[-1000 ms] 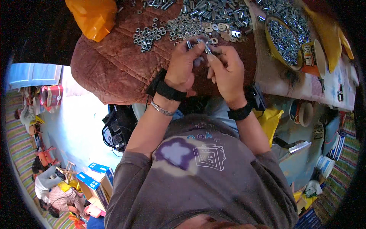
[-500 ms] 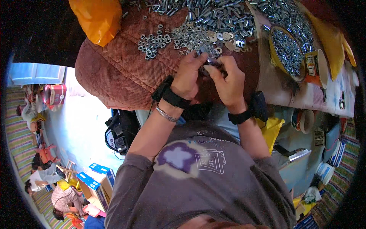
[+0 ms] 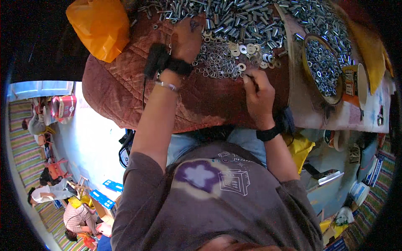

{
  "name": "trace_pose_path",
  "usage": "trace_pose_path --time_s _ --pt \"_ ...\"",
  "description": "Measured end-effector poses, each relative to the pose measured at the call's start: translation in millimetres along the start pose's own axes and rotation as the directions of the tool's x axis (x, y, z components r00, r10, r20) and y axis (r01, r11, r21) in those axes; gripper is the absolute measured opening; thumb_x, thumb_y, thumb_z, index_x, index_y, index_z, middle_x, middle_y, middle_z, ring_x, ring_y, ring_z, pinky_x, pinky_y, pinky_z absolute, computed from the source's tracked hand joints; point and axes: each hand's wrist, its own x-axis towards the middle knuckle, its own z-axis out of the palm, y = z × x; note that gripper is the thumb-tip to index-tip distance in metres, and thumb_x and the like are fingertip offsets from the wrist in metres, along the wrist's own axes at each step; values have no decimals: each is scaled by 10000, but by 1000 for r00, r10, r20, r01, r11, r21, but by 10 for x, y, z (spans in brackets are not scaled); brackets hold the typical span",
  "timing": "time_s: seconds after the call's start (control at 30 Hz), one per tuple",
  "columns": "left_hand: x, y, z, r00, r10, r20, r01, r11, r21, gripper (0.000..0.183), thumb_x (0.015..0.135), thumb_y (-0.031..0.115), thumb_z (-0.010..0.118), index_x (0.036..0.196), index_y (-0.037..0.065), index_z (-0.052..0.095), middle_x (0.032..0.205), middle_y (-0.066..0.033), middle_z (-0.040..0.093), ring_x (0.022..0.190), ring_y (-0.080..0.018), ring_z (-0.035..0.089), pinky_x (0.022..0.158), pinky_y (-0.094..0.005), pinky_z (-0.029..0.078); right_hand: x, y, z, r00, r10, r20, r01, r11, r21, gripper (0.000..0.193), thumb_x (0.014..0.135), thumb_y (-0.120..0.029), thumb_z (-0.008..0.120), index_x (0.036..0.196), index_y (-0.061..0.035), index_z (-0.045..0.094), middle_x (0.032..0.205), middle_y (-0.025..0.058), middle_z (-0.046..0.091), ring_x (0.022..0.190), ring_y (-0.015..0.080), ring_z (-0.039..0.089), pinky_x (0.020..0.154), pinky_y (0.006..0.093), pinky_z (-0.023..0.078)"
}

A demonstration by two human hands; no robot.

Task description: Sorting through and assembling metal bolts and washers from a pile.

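A reddish-brown quilted cloth (image 3: 119, 90) covers the work table, its rounded corner hanging toward the left, and a paler cloth (image 3: 299, 111) lies along its right side. An orange plastic bag (image 3: 100, 31) sits at the upper left; on the right stand a bowl (image 3: 333, 101) full of nuts (image 3: 323, 69) and, just beside it, an orange cup (image 3: 351, 88). Beyond the table, people (image 3: 77, 215) sit low on the left near an open blue-and-white carton (image 3: 104, 200), and a striped mat (image 3: 25, 144) runs along the floor. The metal tubes (image 3: 243, 19) lie heaped along the far side of the quilted cloth; their long axes run at many angles, several slanting from lower left to upper right. Nearer the person, the small rings (image 3: 217, 62) are spread in a patch, with bigger flat washers (image 3: 251, 49) to their right; these are round, mostly lying flat, and point no particular way. The left hand (image 3: 187, 41) is over the cloth just left of the rings, back upward, near the tubes; its fingers are blurred, so how far apart they are and what they hold cannot be told. The right hand (image 3: 260, 98) is at the near edge of the washers, fingers curled in and thumb tip close to the forefinger; whether something small is pinched there cannot be made out.
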Motion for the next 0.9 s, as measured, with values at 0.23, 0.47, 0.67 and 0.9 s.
trace_pose_path --time_s 0.23,0.47,0.67,0.9 --pt "242 -88 218 987 47 154 -87 960 266 311 737 181 607 1010 34 603 937 -205 612 858 -366 590 744 -451 475 -35 55 21 998 -50 -30 51 998 34 126 826 0 552 951 -10 545 857 97 576 726 153 557 667 257 448" --pt "219 437 -194 898 -380 220 352 923 157 320 758 237 642 980 9 605 864 -186 622 765 -231 612 668 -334 484 17 32 -20 999 -40 -32 41 999 28 123 826 -45 555 946 -20 552 843 123 588 749 234 581 664 298 457" --pt "-567 650 -160 867 -234 440 457 724 -517 269 781 176 631 973 -7 583 825 -70 606 719 -159 548 654 -282 450 20 -68 -53 978 183 104 -203 951 233 161 822 -109 576 953 -17 565 779 120 589 648 197 582 595 301 459" --pt "-840 773 -97 735 -260 626 632 598 -494 302 760 183 660 977 -7 570 831 -52 607 703 -118 555 628 -248 454 31 -83 -129 935 246 254 -324 885 335 217 800 -115 612 976 -1 552 755 68 589 542 117 540 494 247 440"
